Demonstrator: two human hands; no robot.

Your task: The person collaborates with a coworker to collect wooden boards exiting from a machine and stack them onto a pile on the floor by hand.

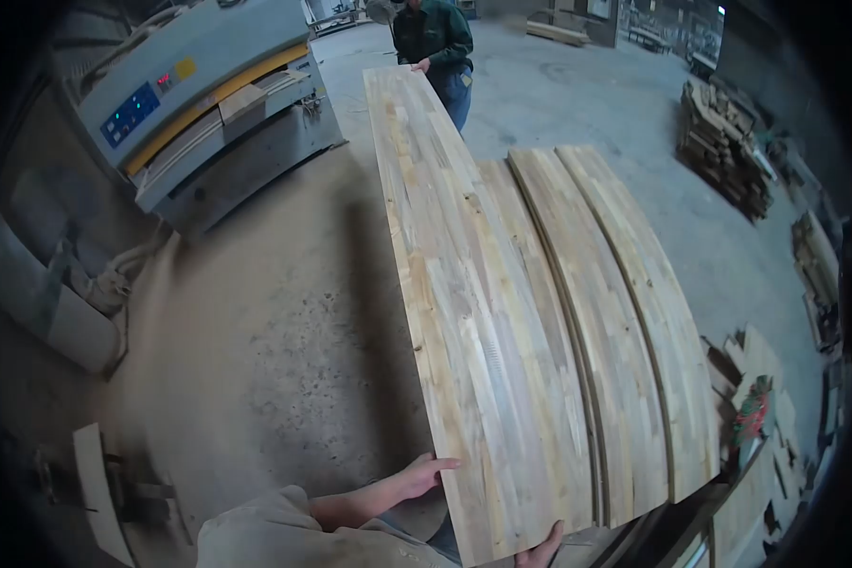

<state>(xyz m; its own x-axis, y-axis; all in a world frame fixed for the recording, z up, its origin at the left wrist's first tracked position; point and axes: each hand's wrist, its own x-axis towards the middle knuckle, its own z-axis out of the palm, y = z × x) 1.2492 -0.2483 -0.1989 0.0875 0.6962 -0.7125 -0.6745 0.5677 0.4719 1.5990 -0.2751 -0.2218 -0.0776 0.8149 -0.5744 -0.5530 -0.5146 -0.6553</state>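
Observation:
A long laminated wood panel (473, 312) runs from my body toward a person (433, 38) at the far end, whose hand rests on its far edge. My left hand (424, 475) grips the panel's left edge near the close end, thumb on top and the other fingers hidden below. At the near end edge, my right hand (541, 549) holds the same panel from beneath, with its thumb showing. To the right lie more panels of the same kind, among them a middle panel (592, 312) and an outer panel (648, 293), with the held one partly overlapping the stack.
A large grey machine (246, 142) with a lit control panel stands at the upper left. Scrap boards (762, 454) lie at the lower right, and a pile of wood (724, 142) sits farther back. Concrete floor (303, 369) shows on the left.

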